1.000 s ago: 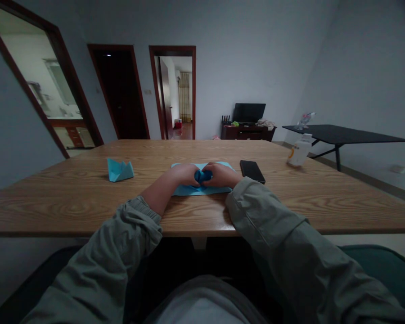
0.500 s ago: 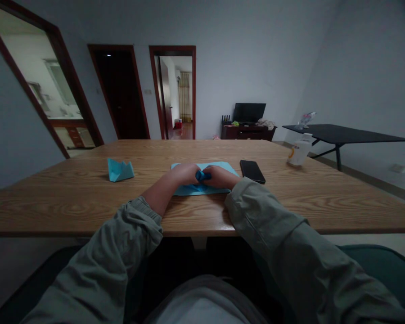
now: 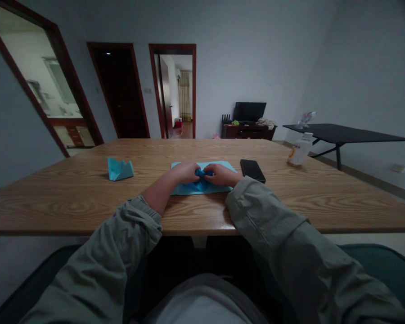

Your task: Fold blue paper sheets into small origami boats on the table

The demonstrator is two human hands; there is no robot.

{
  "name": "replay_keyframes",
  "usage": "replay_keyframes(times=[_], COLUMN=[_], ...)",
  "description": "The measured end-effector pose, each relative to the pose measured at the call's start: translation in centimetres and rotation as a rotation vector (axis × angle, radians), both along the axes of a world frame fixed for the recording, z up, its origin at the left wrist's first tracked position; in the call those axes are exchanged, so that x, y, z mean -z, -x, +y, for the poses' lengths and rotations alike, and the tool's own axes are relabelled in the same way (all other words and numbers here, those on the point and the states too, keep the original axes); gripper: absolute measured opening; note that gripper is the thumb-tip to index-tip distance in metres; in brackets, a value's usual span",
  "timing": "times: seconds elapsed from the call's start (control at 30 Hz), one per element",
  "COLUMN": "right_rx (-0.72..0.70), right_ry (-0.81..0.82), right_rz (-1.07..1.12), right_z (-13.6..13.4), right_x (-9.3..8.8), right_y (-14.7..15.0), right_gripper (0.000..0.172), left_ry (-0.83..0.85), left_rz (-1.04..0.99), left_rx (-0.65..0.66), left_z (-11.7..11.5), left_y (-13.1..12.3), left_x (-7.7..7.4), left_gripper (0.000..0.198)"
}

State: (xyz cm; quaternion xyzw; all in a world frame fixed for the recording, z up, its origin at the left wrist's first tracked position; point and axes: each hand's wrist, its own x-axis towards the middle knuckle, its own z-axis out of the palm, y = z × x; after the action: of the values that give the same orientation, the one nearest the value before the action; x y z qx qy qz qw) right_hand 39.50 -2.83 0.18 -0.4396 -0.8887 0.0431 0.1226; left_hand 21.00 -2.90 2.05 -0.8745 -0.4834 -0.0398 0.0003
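Between my two hands is a small piece of dark blue folded paper [image 3: 201, 173]. My left hand [image 3: 188, 173] is closed on its left side, and my right hand [image 3: 220, 174] pinches it from the right. Part of it hides behind my fingers, so the exact shape of the fold cannot be made out. Beneath both hands lies a light blue paper sheet [image 3: 185, 190], flat on the wooden table [image 3: 148, 155]. Off to the left, a folded light blue paper shape [image 3: 120, 170] with pointed corners stands on the tabletop.
A black phone [image 3: 252, 170] lies just right of the sheet. Farther right stands a white bottle [image 3: 300, 149]. The table's front edge [image 3: 195, 233] runs close to my body. A black folding table [image 3: 351, 133] is beyond, at the right.
The dark blue paper between my hands has changed shape: its rounded, rolled-looking end now looks flatter and more crumpled. My fingers have shifted slightly around it.
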Motion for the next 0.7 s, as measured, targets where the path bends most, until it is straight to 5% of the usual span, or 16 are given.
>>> replay_keyframes(times=[0.7], right_rx=[0.046], right_ry=[-0.013], right_rz=[-0.043], right_z=[0.22], right_x=[0.42], right_y=[0.15], right_gripper=[0.029], left_ry=[0.002], left_rz=[0.017], left_rx=[-0.034], left_z=[-0.29], left_y=[-0.57], left_x=[-0.17], left_gripper=[0.023])
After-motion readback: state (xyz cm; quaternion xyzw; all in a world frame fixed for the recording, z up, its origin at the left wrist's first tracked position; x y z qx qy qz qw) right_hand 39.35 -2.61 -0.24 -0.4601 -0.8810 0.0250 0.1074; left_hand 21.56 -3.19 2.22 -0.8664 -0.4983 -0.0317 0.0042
